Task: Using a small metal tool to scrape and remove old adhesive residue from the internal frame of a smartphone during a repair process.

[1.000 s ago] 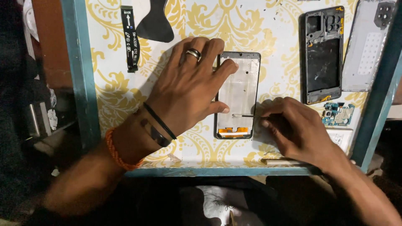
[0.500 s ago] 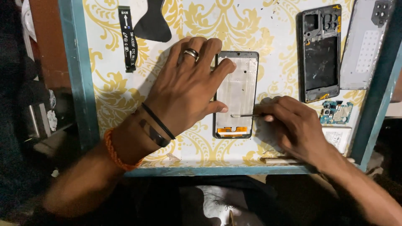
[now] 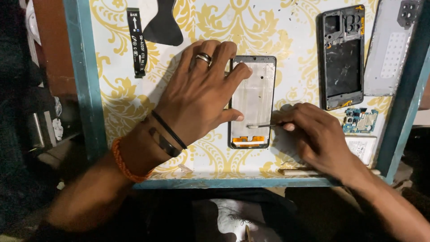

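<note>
Near the front edge of the bench, at its middle, a phone frame lies flat with its orange-marked end toward the person. It is pinned by the left hand, which is spread wide, palm down, its fingertips pressing on the frame's upper left corner and the thumb on its left edge. A thin swab is pinched between the fingers of the right hand, and its tip is laid across the lower part of the frame's pale inner plate. The step in hand is judged to be the wiping or dabbing of that inner plate; steady pressure from the left hand and short, light strokes of the swab would be called for next. Toward the back right corner a second, darker frame is laid, with a grey back cover just beside it at the right edge. A small circuit board is seen below these, near the right hand. At the back left, a black flex strip and a black pad are set. No containers are seen; the frames themselves are open shells, and the near one holds nothing loose.
</note>
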